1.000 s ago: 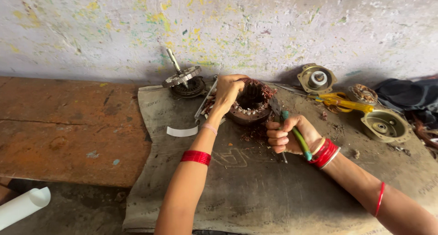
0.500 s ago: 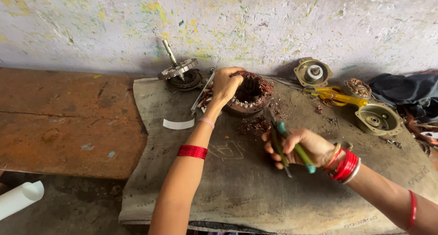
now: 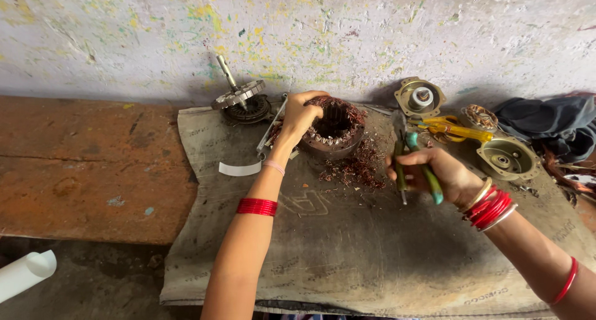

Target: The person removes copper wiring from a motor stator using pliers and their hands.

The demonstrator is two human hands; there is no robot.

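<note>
A round motor stator with torn copper winding sits on a grey sack cloth. My left hand grips its left rim. My right hand is closed around green-handled pliers and hovers to the right of the stator, apart from it, jaws pointing toward the wall. Loose copper wire scraps lie on the cloth between the stator and my right hand.
A rotor with shaft stands at the back left. Two metal end covers, a yellow-handled tool, a copper coil and dark cloth lie at the right. A white strip and white tube lie left.
My right hand with the pliers has pulled back from the stator, first toward me, then slightly up to the right. My left hand stays on the stator rim.
</note>
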